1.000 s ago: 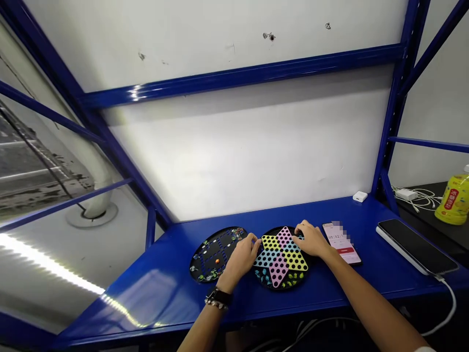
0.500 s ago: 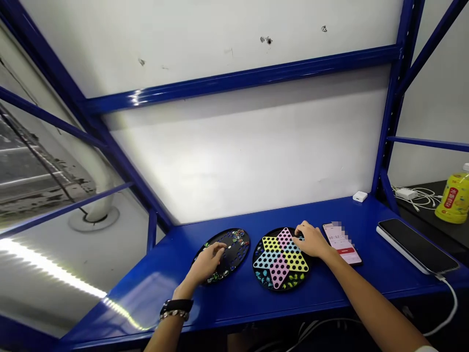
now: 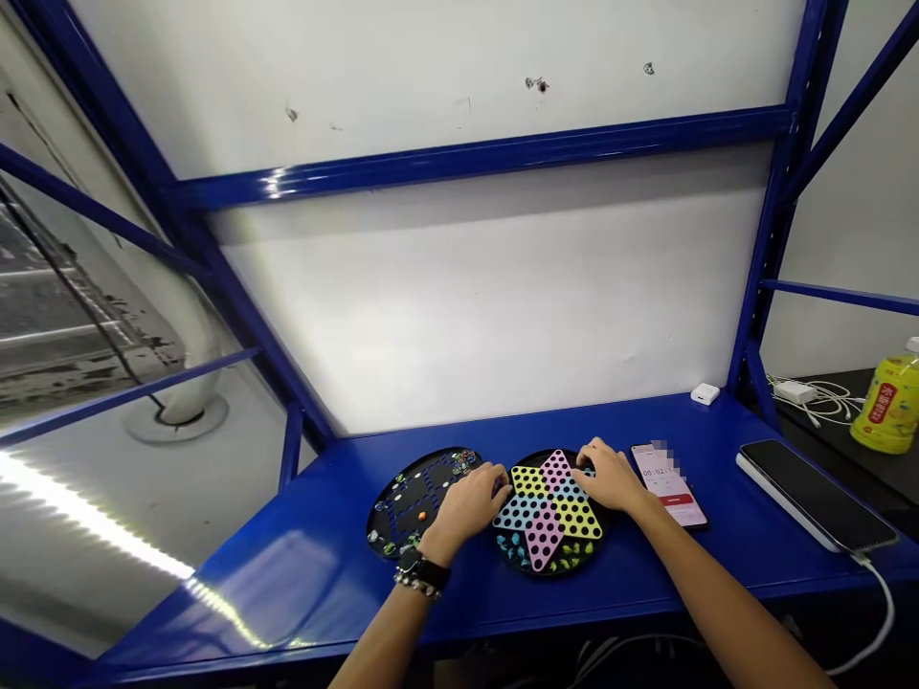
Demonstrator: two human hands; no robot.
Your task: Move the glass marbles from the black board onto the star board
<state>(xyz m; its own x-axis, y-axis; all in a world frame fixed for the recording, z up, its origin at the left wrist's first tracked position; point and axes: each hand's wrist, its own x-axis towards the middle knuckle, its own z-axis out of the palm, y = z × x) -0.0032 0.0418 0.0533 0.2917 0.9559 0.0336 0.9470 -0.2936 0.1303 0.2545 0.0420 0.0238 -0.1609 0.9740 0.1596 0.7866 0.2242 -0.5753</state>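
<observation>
The person's two hands are apart, both palm-down with curled fingers. The left hand (image 3: 466,502) sits between two game boards at lower middle of the frame, its fingertips (image 3: 504,485) at the left edge of a star-patterned Chinese checkers board (image 3: 546,512). The right hand (image 3: 610,478) rests over that board's upper right side. The fingers hide whether either hand is pinching a marble, so I cannot tell. The star has pink, yellow and blue points, with teal and green marbles (image 3: 513,547) along the board's lower rim. Just left lies a round black board (image 3: 406,507) with blue markings, and more marbles (image 3: 463,461) sit at its upper right edge. Both boards rest on a blue steel shelf (image 3: 287,574). To the right are a smartphone showing a timer (image 3: 667,488), a black-screened phone (image 3: 811,493) and a white earbud case (image 3: 705,394). A yellow drink bottle (image 3: 886,407) stands at the far right edge.
</observation>
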